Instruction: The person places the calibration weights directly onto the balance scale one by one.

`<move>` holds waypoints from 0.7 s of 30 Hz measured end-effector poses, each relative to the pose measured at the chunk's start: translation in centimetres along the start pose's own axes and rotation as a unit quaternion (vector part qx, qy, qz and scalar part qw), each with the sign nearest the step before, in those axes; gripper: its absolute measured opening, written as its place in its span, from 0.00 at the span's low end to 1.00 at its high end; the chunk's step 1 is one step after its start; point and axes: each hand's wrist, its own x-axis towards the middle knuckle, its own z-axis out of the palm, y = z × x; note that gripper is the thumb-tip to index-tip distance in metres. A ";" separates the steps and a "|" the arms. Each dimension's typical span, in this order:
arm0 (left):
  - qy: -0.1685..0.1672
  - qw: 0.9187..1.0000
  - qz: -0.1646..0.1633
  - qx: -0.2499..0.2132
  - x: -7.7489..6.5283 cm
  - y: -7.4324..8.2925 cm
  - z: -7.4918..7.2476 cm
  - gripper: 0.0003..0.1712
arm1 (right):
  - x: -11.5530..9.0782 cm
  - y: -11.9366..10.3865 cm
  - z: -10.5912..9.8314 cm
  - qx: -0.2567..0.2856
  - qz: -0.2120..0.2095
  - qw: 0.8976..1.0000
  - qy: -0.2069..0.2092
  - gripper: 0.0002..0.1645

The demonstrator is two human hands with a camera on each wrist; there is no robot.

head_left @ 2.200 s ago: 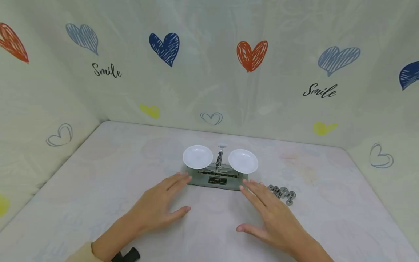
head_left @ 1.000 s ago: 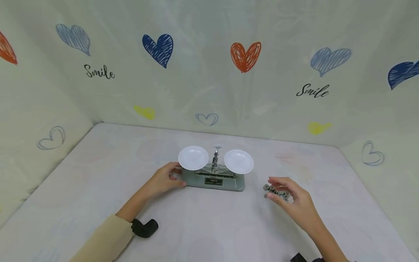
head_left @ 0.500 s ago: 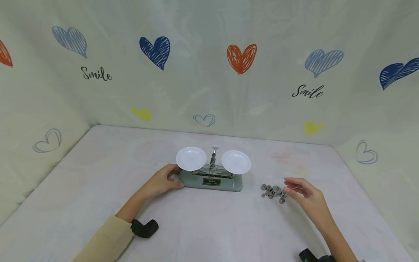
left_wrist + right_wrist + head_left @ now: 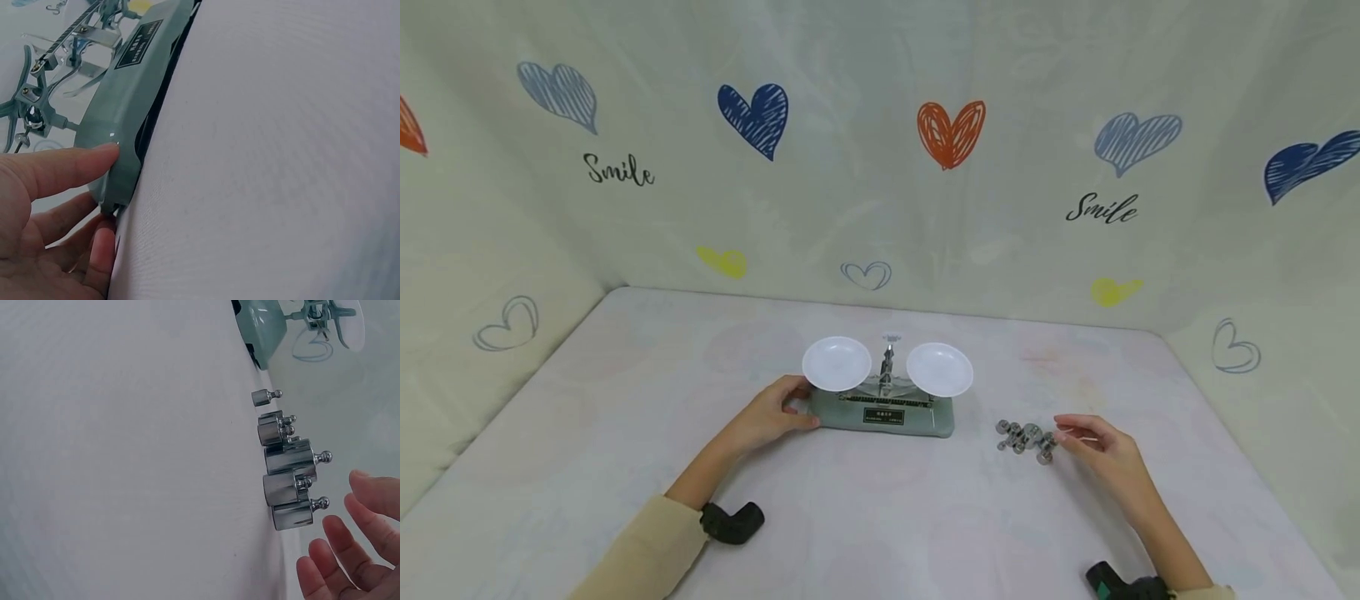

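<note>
A pan balance with a grey-green base [image 4: 921, 423] stands in the middle of the table, carrying a white left pan [image 4: 837, 364] and a white right pan [image 4: 940, 369]. My left hand [image 4: 766, 418] grips the left end of that base. In the left wrist view the thumb [image 4: 75, 169] lies on top of the base and the other fingers curl at its end. Several knobbed metal weights [image 4: 1032, 434] stand clustered right of the balance. Just right of them, my right hand [image 4: 1108, 457] hovers with relaxed fingers, thumb apart from the weights [image 4: 290, 457] in the right wrist view.
The table [image 4: 880, 517] has a pale cover. Behind it hangs a light curtain [image 4: 865, 200] printed with hearts and "Smile". A black wrist device [image 4: 732, 523] sits on the left wrist, another black device [image 4: 1123, 583] on the right.
My left hand has gone from lying spread by the balance to gripping its left end. My right hand has moved right, over the weights, then to their right side. The head view has shifted slightly.
</note>
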 end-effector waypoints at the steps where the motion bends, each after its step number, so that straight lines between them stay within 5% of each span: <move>1: 0.000 1.000 0.001 -0.001 0.0 0.0 0.0 0.37 | 0.1 0.1 0.1 -0.004 0.005 1.000 -0.004 0.24; 21: 0.002 1.000 -0.008 0.006 -0.1 0.7 0.0 0.36 | 0.9 0.8 0.4 -0.052 0.059 0.996 -0.032 0.27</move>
